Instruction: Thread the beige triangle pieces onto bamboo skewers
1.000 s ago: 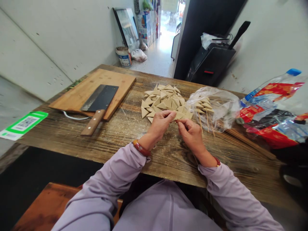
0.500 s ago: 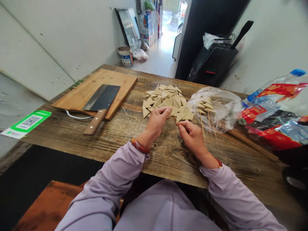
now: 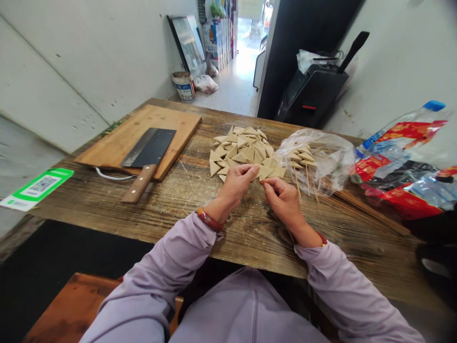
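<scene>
Thin skewer (image 3: 263, 180) is pinched in right hand (image 3: 284, 196) at near edge of tan triangle pile (image 3: 244, 148) on wooden surface (image 3: 246, 238), left hand (image 3: 235, 185) is closed fingers-to-thumb there too, any piece gripped can't be made out, cleaver (image 3: 152, 146) is laid on board (image 3: 103, 147) left of pile.

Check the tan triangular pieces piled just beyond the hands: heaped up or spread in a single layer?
Heaped: the tan triangular pieces overlap and rest atop one another on the wooden table.
</scene>
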`<move>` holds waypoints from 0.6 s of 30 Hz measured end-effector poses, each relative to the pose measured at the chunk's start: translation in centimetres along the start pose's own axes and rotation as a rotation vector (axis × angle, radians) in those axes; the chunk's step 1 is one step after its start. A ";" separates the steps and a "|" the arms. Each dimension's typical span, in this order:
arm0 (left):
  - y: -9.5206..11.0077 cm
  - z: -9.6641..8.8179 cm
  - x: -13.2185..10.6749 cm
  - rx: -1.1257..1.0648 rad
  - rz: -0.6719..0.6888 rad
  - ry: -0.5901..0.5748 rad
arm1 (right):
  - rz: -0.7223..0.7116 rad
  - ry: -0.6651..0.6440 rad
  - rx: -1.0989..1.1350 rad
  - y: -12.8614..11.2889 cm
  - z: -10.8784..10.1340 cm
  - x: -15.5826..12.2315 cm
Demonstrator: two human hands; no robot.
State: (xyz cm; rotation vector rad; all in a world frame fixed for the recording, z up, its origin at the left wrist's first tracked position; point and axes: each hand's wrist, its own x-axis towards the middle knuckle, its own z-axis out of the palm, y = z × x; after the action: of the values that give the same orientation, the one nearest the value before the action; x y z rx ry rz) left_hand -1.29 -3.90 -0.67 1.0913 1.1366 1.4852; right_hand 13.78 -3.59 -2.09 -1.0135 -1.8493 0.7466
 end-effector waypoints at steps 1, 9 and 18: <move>0.0 0.1 0.0 0.006 -0.001 -0.008 | 0.005 0.004 0.008 0.0 0.0 0.0; 1.1 -1.2 0.7 0.023 -0.035 -0.033 | 0.088 0.006 0.069 0.6 -0.2 0.1; 0.8 -5.3 3.1 0.363 0.145 0.215 | 0.149 -0.008 0.068 1.3 -1.0 -0.1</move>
State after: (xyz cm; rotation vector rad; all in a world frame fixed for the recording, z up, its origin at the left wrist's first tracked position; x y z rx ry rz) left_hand -7.11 -1.75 -0.50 1.3044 1.5493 1.5743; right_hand 15.09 -2.91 -2.74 -1.1143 -1.7564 0.8975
